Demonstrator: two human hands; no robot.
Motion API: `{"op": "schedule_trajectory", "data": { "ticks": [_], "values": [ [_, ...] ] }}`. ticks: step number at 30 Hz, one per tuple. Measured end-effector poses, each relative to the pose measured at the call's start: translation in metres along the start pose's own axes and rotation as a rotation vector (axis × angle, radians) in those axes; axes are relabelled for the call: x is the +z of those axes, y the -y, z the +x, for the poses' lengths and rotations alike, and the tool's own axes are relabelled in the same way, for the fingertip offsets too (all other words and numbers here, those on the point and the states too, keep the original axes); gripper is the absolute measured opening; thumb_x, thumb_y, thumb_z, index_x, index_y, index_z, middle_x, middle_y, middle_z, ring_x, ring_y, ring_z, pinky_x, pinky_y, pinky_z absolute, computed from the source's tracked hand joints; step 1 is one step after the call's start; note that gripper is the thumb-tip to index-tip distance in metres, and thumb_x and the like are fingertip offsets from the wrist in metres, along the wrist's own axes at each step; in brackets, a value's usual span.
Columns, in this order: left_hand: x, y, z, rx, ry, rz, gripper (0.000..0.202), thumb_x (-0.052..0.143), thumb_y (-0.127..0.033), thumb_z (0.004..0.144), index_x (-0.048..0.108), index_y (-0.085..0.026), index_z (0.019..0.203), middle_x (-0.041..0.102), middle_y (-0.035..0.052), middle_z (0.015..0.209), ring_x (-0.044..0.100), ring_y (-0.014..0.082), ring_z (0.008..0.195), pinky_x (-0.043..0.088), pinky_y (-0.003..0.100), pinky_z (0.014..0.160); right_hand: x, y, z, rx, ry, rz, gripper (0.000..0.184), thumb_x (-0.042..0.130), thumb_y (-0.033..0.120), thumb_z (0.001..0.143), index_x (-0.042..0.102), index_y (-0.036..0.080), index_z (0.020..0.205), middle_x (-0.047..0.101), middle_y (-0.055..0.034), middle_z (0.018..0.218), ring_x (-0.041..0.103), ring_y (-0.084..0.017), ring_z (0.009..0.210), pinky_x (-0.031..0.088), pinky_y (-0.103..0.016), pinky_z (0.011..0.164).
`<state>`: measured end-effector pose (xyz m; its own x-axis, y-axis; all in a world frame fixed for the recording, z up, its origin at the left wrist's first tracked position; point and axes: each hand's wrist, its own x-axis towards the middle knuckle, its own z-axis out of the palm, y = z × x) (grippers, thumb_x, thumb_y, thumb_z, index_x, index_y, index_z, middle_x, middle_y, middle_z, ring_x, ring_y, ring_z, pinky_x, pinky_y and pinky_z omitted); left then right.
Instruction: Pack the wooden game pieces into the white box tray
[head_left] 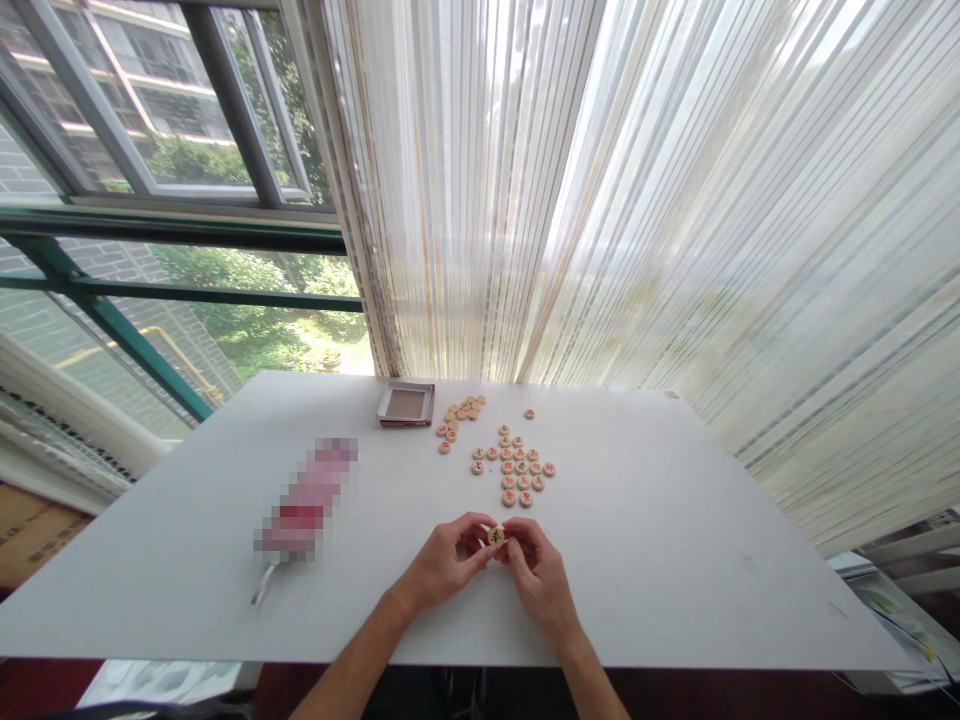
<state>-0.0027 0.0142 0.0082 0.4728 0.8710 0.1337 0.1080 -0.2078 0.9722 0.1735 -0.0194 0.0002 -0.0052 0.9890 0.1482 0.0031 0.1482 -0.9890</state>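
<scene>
Between my two hands, near the table's front, a round wooden Chinese chess piece (496, 537) with a black character faces up toward me. My left hand (448, 558) pinches it from the left, thumb and fingers curled. From the right, the fingers of my right hand (538, 568) are closed on its other edge. Just beyond my hands lies a cluster of chess pieces (508, 467) in rough rows, most with red characters and some with black. Farther back to the left is a looser group of pieces (463, 413), several of them blank side up.
An open shallow box (406, 404) sits at the white table's (645, 560) back edge. One lone chess piece (529, 414) lies at the back. On the left is a blurred pink packet-like item (309, 500). Striped curtains (570, 200) and a window (187, 120) border the far side.
</scene>
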Motion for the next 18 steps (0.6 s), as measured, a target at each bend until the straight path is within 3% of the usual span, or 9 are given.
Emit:
{"op": "schedule_trajectory", "data": {
  "ticks": [6,18],
  "values": [
    [0.0005,0.0011,0.0001,-0.01,-0.027,0.002,0.034,0.063,-0.035,0.091,0.061,-0.017,0.12,0.071,0.0062,0.092,0.067,0.0157,0.072,0.056,0.029,0.07,0.0002,-0.0013,-0.0009,-0.007,0.041,-0.007,0.018,0.06,0.034,0.094,0.063,0.022,0.108,0.071,-0.007,0.099,0.07,-0.022,0.088,0.058,-0.035,0.082],
    [-0.0024,-0.0034,-0.0003,-0.026,-0.021,-0.032,0.039,0.06,-0.037,0.093,0.062,-0.015,0.125,0.073,0.0085,0.094,0.067,0.0159,0.072,0.057,0.032,0.076,-0.0003,0.0017,-0.0005,-0.017,0.047,-0.033,0.022,0.062,0.037,0.093,0.063,0.022,0.11,0.071,-0.0078,0.099,0.07,-0.022,0.087,0.059,-0.034,0.079]
  ]
}}
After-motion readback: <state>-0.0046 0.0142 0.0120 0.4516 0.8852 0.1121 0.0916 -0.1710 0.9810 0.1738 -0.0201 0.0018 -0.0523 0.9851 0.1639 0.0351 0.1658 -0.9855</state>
